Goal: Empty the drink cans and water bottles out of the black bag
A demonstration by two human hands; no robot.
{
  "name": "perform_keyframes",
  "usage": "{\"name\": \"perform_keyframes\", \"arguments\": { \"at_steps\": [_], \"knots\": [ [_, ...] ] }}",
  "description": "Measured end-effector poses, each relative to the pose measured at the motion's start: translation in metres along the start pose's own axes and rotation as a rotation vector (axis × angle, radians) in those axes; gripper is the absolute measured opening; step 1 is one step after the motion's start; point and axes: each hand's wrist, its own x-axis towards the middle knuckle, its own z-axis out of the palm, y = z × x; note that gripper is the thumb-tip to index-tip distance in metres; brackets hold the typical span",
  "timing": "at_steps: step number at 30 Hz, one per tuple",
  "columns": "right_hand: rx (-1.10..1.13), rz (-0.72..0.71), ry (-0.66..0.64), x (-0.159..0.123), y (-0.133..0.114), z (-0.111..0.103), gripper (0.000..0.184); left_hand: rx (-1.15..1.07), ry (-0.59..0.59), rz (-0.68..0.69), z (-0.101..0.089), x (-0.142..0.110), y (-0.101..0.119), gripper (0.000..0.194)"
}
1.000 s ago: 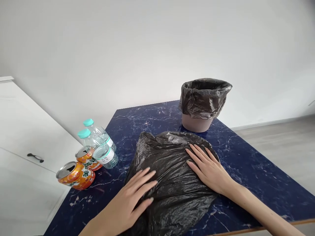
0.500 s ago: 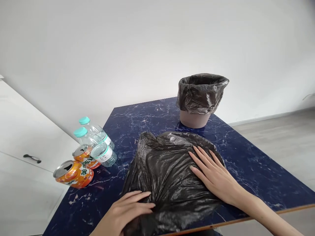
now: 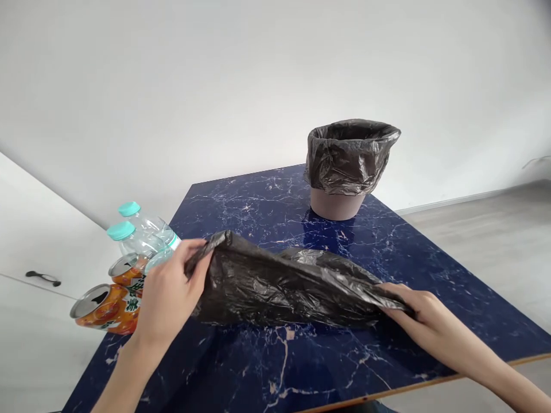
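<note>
A black plastic garbage bag [image 3: 284, 287] stretches between my two hands over the blue marbled table [image 3: 241, 209]. My left hand [image 3: 174, 284] pinches its upper left corner, thumb and fingers closed on the film. At the bag's right end, my right hand [image 3: 419, 315] grips the gathered edge, with the fingertips partly hidden. The near edge of the bag is lifted and folded toward the far side, while its back part rests low on the table.
A pale trash bin [image 3: 338, 205] lined with another black bag [image 3: 350, 166] stands at the back right. Left of my left hand are two clear bottles [image 3: 142, 232] with turquoise caps and two opened orange cans [image 3: 107, 312]. A white wall [image 3: 241, 86] rises behind.
Both hands lay spread flat on the bag before; now each grips an end. The bag's near edge has been raised and moved away from the table's front edge.
</note>
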Motion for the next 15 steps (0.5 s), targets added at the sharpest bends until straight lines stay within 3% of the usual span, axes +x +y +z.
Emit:
{"name": "perform_keyframes", "arguments": {
  "at_steps": [3, 5, 7, 10, 12, 15],
  "knots": [
    [0.097, 0.183, -0.01, 0.011, 0.0, 0.0, 0.043, 0.052, 0.302, 0.213, 0.014, 0.004, 0.021, 0.039],
    [0.089, 0.212, 0.048, 0.017, -0.005, 0.001, 0.041, 0.027, 0.359, 0.435, 0.025, -0.004, 0.036, 0.052],
    [-0.041, 0.16, 0.212, 0.02, -0.018, 0.001, 0.048, -0.027, 0.195, 0.61, 0.037, -0.015, 0.05, 0.056],
    [-0.254, -0.061, 0.435, 0.021, -0.054, 0.004, 0.053, -0.034, -0.202, 0.694, 0.059, -0.027, 0.065, 0.047],
    [-0.288, -0.248, 0.414, 0.024, -0.078, 0.009, 0.059, -0.006, -0.376, 0.664, 0.074, -0.029, 0.072, 0.051],
    [-0.385, -0.421, 0.238, 0.034, -0.09, 0.027, 0.067, -0.038, -0.531, 0.6, 0.095, -0.025, 0.074, 0.061]
  ]
}}
